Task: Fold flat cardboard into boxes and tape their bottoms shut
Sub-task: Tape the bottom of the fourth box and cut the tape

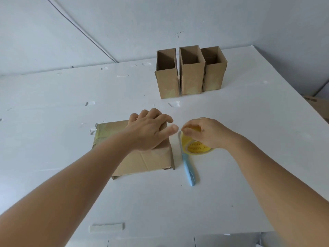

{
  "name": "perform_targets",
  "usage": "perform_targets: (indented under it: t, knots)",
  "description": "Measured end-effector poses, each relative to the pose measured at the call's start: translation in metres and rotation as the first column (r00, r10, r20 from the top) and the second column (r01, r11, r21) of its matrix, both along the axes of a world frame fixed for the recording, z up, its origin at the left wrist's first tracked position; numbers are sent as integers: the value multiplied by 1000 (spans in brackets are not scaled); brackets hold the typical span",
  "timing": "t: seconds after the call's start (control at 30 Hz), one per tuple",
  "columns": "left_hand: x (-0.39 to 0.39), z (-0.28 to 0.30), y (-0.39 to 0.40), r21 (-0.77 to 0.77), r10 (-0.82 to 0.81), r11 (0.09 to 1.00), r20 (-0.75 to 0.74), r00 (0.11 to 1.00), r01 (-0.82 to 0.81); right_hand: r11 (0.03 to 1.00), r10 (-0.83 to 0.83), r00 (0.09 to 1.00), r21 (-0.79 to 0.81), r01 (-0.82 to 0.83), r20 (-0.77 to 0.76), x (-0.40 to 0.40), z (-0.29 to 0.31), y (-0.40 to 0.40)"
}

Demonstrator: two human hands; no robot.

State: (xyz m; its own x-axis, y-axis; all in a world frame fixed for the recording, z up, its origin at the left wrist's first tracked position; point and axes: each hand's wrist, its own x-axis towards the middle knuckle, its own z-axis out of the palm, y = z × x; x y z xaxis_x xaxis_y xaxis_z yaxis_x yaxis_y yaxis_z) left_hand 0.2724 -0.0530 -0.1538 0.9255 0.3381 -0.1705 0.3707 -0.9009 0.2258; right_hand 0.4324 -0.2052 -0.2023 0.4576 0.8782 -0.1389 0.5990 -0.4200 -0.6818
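A folded cardboard box lies on its side on the white table, with tape over its left end. My left hand rests flat on top of the box, fingers spread. My right hand grips a yellow tape roll just right of the box, fingertips pinching at the roll's top edge. A blue-handled knife lies on the table between box and roll, its blade partly under the roll.
Three upright open cardboard boxes stand in a row at the back of the table. Scraps of tape dot the tabletop, and a strip lies near the front edge. More cardboard shows past the right edge.
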Motion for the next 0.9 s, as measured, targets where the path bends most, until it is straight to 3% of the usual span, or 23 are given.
perform_targets:
  t: [0.1, 0.2, 0.3, 0.53, 0.8, 0.9]
  knots:
    - [26, 10, 0, 29, 30, 999, -136, 990, -26, 1000, 3, 994, -4, -2, 110, -2, 3, 1]
    - [60, 24, 0, 26, -121, 990, -307, 944, 135, 997, -56, 990, -46, 62, 128, -4, 8, 5]
    - [85, 29, -1, -60, -210, 977, -374, 903, 203, 993, -88, 982, -60, 99, 166, -7, 14, 7]
    - [88, 9, 11, -409, -257, 903, -275, 926, 129, 985, -173, 951, 46, 166, 255, -16, 22, 5]
    - [82, -1, 19, -487, -166, 868, -107, 980, 94, 935, -313, 872, 281, 215, 375, -40, 13, -9]
    - [81, -2, 18, -499, -106, 865, -74, 992, 56, 863, -457, 825, 391, 321, 333, -61, 1, -18]
